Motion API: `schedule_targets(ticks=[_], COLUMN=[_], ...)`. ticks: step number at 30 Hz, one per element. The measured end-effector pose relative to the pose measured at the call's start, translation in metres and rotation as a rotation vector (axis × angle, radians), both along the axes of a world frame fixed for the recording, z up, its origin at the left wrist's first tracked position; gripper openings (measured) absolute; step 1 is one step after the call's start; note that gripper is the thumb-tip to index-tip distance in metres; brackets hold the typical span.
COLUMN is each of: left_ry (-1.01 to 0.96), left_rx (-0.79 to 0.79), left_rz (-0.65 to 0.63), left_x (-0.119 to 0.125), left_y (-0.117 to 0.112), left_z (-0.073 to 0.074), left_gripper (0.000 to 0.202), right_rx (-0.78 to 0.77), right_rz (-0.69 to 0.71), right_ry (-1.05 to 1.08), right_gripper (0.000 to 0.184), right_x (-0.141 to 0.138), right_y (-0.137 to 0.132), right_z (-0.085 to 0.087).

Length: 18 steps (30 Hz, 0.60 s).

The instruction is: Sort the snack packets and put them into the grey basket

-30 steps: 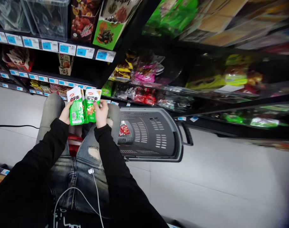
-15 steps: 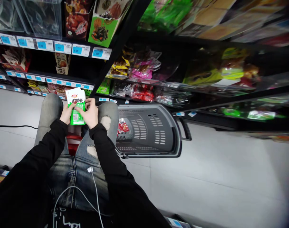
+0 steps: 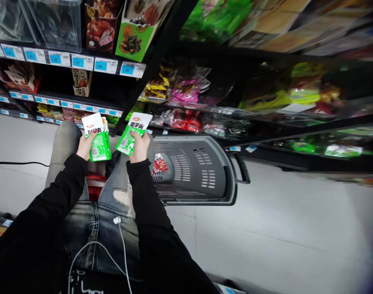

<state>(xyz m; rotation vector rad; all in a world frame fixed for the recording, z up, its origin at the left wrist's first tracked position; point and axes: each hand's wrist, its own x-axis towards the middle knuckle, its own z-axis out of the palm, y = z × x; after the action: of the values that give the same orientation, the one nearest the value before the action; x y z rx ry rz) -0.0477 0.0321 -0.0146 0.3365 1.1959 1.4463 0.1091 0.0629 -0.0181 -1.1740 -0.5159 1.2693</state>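
My left hand is closed on a small stack of green-and-white snack packets, held upright above my left knee with the thumb across the front one. My right hand pinches a single green-and-white snack packet, tilted to the right, over my right knee. A gap separates the two hands. Just right of my right hand stands a grey shopping basket on the floor. Inside it, at its near left end, lies a red snack packet.
Black shelving with price tags runs across the front, holding boxes and bagged snacks. A red stool shows between my legs. A white cable hangs over my lap, and a black cable lies on the floor at left.
My right hand has drawn one packet off the stack and moved it right, towards the basket. My left hand stays in place with the others.
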Motion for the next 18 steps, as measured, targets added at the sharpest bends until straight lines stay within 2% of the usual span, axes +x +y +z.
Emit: schedule_targets(ticks=[3, 5, 7, 10, 14, 18], left_ry=[0.002, 0.004, 0.001, -0.016, -0.013, -0.012], left_rx=[0.0, 0.004, 0.006, -0.001, -0.018, -0.018], left_rz=[0.003, 0.002, -0.007, -0.02, 0.017, 0.036], left_x=[-0.001, -0.001, -0.001, -0.001, -0.001, -0.001], left_y=[0.0, 0.0, 0.0, -0.001, 0.0, 0.0], left_z=[-0.002, -0.003, -0.002, 0.002, 0.005, 0.004], left_gripper=[0.037, 0.037, 0.038, 0.037, 0.03, 0.026], right_rx=[-0.012, -0.044, -0.07, -0.031, 0.074, 0.107], right_rz=[0.131, 0.244, 0.331, 0.398, 0.328, 0.207], right_ry=[0.334, 0.422, 0.42, 0.365, 0.157, -0.129], right_gripper=[0.028, 0.025, 0.027, 0.031, 0.044, 0.03], right_x=[0.006, 0.007, 0.007, 0.006, 0.002, 0.002], right_y=[0.0, 0.0, 0.001, 0.002, 0.003, 0.004], right_z=[0.002, 0.004, 0.005, 0.003, -0.006, -0.01])
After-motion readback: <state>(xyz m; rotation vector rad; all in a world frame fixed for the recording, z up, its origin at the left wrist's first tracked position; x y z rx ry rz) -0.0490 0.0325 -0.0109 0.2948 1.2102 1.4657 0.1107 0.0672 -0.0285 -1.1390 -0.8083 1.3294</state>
